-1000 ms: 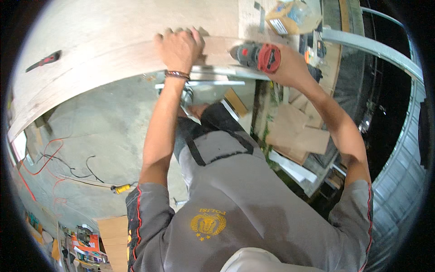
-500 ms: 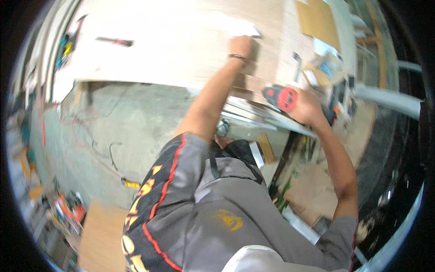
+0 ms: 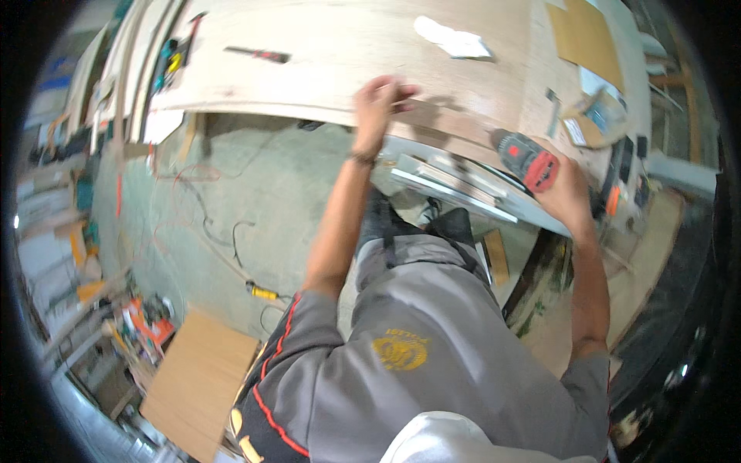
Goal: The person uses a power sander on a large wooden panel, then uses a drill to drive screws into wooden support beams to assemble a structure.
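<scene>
My right hand (image 3: 566, 197) is wrapped round the handle of a red and dark grey cordless drill (image 3: 527, 160). The drill's nose points up and left over the front edge of the pale wooden workbench (image 3: 324, 46). Just over that same edge, further left, is my left hand (image 3: 380, 104), its fingers curled together and slightly blurred. Whatever may be between those fingertips is too small to see. Beyond the hands a crumpled white packet (image 3: 451, 38) lies on the bench.
A dark and red slim tool (image 3: 258, 55) and a hammer (image 3: 194, 37) lie on the left of the bench. Cardboard (image 3: 590, 38) and an opened package (image 3: 598, 119) sit at the right. Under the front edge is an open drawer (image 3: 455, 181) holding strips. A cable with a yellow part (image 3: 264, 293) crosses the floor.
My left hand has drawn back from the white packet toward the bench's front edge. The drill stays in my right hand, and the whole view has shifted.
</scene>
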Demonstrator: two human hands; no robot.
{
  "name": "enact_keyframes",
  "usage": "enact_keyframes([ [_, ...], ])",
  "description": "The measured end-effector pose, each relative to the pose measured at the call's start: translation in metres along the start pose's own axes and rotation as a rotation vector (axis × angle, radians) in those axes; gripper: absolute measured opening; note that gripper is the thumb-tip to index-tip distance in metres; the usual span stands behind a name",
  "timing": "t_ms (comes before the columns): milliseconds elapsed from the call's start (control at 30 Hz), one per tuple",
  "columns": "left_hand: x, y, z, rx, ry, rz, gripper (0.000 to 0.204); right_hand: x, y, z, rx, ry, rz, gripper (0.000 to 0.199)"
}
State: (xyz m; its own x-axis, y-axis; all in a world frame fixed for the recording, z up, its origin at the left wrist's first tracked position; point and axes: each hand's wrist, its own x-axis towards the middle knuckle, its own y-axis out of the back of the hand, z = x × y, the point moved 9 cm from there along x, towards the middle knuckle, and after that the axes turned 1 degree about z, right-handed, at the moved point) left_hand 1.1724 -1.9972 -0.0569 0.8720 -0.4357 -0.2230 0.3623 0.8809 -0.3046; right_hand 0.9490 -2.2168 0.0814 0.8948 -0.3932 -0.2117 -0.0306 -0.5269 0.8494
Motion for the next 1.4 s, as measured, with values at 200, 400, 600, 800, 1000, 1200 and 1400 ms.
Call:
enact_keyframes([
  [200, -0.056, 0.094, -0.022, -0.162, 0.392, 0.184, 0.033, -0.033, -0.056, -0.074, 0.182, -0.066, -0.023, 0.072],
  [400, -0.066, 0.161, -0.05, -0.41, 0.637, 0.109, 0.035, -0.023, -0.158, -0.169, 0.37, -0.192, 0.022, 0.07],
  [600, -0.041, 0.179, -0.028, -0.55, 0.829, -0.078, 0.038, 0.001, -0.178, -0.24, 0.516, -0.266, 0.098, 0.066],
  [800, -0.025, 0.161, -0.021, -0.614, 0.925, -0.108, 0.021, 0.018, -0.171, -0.268, 0.472, -0.346, 0.104, 0.067],
  [1000, -0.029, 0.143, -0.027, -0.584, 0.971, -0.056, 0.02, 0.022, -0.152, -0.273, 0.378, -0.45, 0.113, 0.067],
  [1200, -0.031, 0.12, -0.027, -0.682, 0.972, -0.099, 0.024, 0.01, -0.152, -0.245, 0.376, -0.504, 0.131, 0.058],
  [1400, -0.023, 0.112, -0.036, -0.723, 1.002, -0.076, 0.023, 0.032, -0.14, -0.247, 0.231, -0.595, 0.009, 0.036],
])
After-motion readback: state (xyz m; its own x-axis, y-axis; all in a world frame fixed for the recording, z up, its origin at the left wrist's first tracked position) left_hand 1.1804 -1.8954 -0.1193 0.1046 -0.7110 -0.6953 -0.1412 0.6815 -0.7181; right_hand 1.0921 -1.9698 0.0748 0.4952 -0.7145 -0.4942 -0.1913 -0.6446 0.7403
